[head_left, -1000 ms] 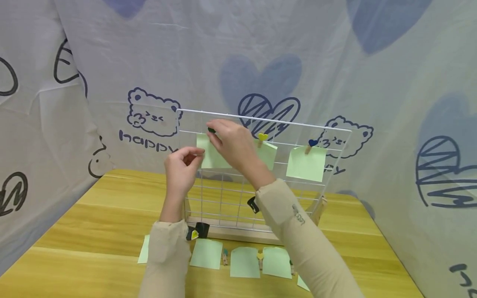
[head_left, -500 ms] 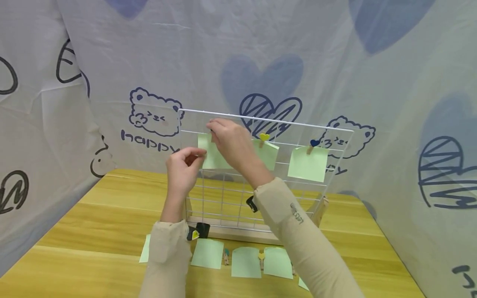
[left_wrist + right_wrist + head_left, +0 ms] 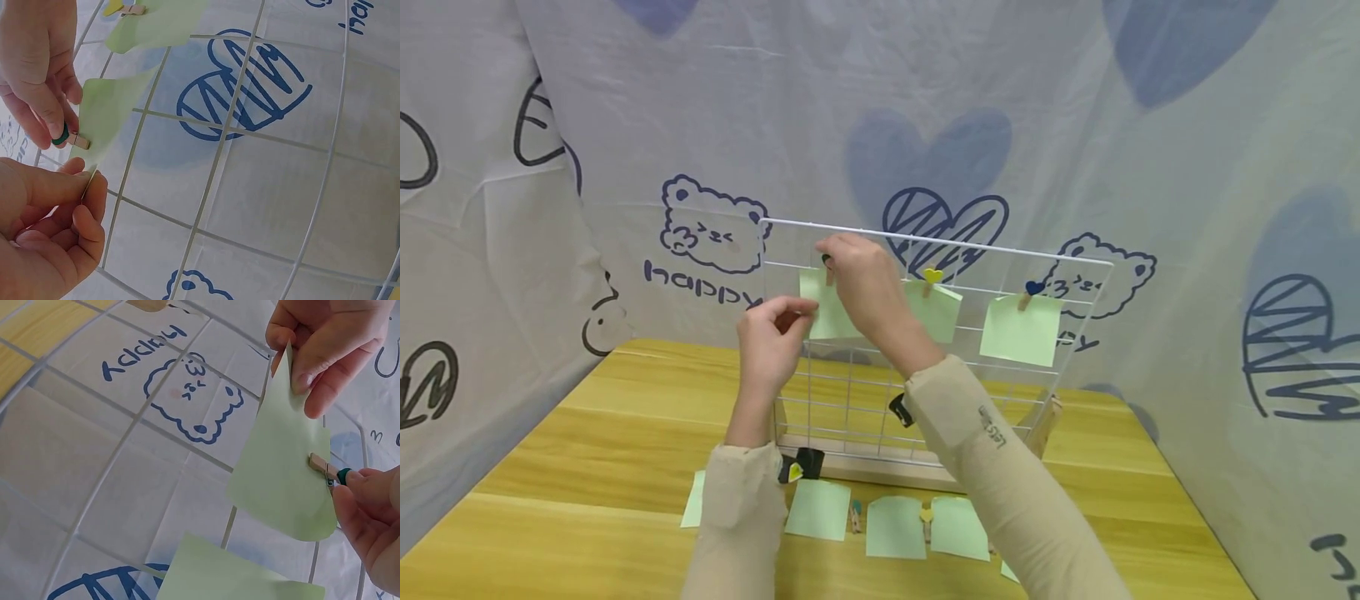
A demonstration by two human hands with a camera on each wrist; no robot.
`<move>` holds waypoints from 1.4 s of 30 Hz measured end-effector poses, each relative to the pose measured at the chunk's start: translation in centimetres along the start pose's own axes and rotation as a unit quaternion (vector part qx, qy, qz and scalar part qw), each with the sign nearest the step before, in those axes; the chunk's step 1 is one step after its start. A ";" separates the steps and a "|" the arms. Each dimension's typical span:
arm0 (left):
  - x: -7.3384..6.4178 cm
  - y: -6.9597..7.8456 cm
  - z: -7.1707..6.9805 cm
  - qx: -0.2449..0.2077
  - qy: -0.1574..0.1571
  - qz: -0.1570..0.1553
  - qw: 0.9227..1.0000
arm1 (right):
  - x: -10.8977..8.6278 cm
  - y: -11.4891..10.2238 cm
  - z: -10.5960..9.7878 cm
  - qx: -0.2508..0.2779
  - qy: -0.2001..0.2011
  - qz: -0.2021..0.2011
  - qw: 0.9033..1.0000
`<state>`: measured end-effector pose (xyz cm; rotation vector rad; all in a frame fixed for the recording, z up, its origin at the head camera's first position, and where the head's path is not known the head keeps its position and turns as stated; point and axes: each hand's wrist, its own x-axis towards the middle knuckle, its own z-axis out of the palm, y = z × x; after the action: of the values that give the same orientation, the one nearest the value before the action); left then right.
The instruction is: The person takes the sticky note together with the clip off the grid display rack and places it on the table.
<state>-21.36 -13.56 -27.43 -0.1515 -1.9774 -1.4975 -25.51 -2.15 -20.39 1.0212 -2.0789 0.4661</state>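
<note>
My left hand (image 3: 767, 343) pinches the left edge of a pale green paper square (image 3: 826, 318) between thumb and fingers. At the paper's top edge, my right hand (image 3: 871, 287) pinches a small wooden clothespin (image 3: 319, 464) by its dark green end. The clothespin's wooden tip lies over the paper's face. Both are at the upper left of a white wire grid (image 3: 985, 247). To the right, a yellow-heart clothespin (image 3: 932, 277) holds a second paper (image 3: 942, 312), partly behind my right hand. Farther right, a blue-heart clothespin (image 3: 1032, 290) holds a third paper (image 3: 1019, 333).
The grid stands in a wooden base (image 3: 880, 471) on a wood-grain table (image 3: 587, 450). In front lie several green papers (image 3: 895, 529), with a teal clothespin (image 3: 855, 517) and a yellow-heart clothespin (image 3: 926, 521) between them. A patterned curtain (image 3: 820, 100) hangs behind.
The clothespin's wooden tip now shows below my right fingertips, over the paper's top edge, where it was hidden a second ago. My left hand keeps its pinch on the paper's edge.
</note>
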 end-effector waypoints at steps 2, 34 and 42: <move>0.0 0.1 0.0 0.002 0.000 -0.001 1.000 | 0.0 0.0 -0.1 0.008 0.003 -0.003 1.000; 0.1 0.4 0.4 0.035 0.013 0.019 0.999 | -0.3 0.8 0.4 0.122 0.042 -0.068 0.989; 0.1 0.4 0.3 0.032 0.014 0.013 0.999 | -0.4 0.6 0.4 0.100 0.055 -0.061 0.992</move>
<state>-21.35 -13.19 -27.06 -0.1285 -1.9920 -1.4100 -26.00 -1.83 -20.97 1.2041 -1.8875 0.6628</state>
